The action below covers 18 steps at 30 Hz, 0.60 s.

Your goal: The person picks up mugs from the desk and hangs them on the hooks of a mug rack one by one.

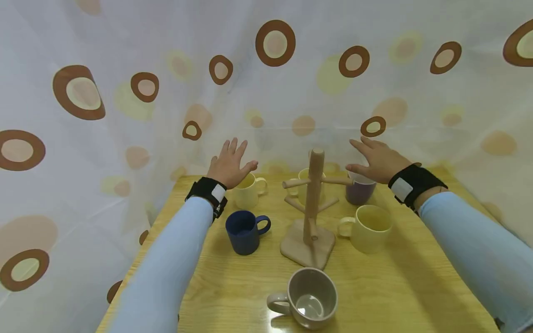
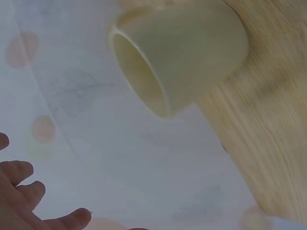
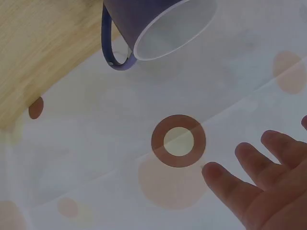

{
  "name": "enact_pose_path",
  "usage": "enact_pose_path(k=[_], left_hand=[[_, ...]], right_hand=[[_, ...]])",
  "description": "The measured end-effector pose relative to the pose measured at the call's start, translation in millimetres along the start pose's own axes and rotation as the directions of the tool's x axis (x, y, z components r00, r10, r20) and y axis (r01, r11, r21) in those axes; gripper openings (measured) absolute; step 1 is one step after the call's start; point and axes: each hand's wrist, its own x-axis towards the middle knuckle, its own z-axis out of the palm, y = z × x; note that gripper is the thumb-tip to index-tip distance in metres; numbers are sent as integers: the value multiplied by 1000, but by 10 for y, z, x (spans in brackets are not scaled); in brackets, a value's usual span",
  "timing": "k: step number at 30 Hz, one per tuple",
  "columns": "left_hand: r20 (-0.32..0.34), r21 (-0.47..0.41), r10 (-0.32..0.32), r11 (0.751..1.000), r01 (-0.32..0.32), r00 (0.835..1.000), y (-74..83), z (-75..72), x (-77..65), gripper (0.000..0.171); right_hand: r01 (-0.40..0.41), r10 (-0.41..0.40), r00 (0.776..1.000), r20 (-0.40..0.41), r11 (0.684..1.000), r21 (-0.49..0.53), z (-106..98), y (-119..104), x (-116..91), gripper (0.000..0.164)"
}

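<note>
My left hand is held in the air, fingers spread, above a pale yellow mug at the table's back left. The right hand hovers with fingers extended over a purple mug with a white inside, partly hidden by it. Neither hand holds anything. Between them stands a wooden mug tree with several bare pegs. Around it are a dark blue mug, a larger yellow mug, a grey-brown mug in front, and another yellow mug partly hidden behind the post.
The mugs and tree stand on a light wooden table. A white curtain with brown and yellow rounded patterns hangs behind the table's back edge and down its left side.
</note>
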Motion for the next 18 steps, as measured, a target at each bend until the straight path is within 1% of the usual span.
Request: enact_pose_path(k=[2, 4, 6, 8, 9, 12, 14, 15, 16, 17, 18], left_hand=[[-33, -56, 40, 998, -42, 999, 43, -60, -74, 75], [-67, -95, 84, 991, -90, 994, 75, -97, -181, 75], [-102, -116, 130, 983, -142, 986, 95, -104, -314, 74], [-130, -129, 169, 974, -186, 977, 104, -69, -464, 72], [-137, -135, 186, 970, -204, 973, 108, -40, -540, 71], [-150, -162, 221, 956, -244, 964, 128, 84, -752, 68], [-149, -176, 239, 949, -263, 960, 146, 180, -868, 67], [-147, -184, 244, 946, -269, 959, 160, 224, -920, 66], [-149, -189, 249, 943, -274, 957, 174, 269, -965, 66], [-151, -194, 252, 941, -279, 956, 189, 314, -1003, 66], [-153, -200, 251, 939, -279, 956, 206, 356, -1038, 65]], right_hand=[[22, -22, 1000, -22, 1000, 18, -24, -65, -135, 80], [54, -53, 996, -72, 999, 8, -14, -144, -307, 74], [97, -98, 986, -137, 995, -11, 33, -245, -507, 65], [161, -163, 963, -214, 987, -29, 129, -370, -722, 51], [207, -211, 943, -258, 977, -40, 192, -442, -820, 45], [365, -362, 858, -363, 929, -64, 398, -694, -1077, 29], [470, -461, 786, -412, 879, -87, 532, -875, -1192, 26], [508, -500, 756, -423, 855, -103, 590, -966, -1236, 29], [534, -527, 743, -413, 838, -108, 641, -1058, -1275, 33], [549, -542, 742, -393, 829, -106, 684, -1149, -1311, 38], [561, -557, 748, -362, 821, -104, 725, -1233, -1339, 46]])
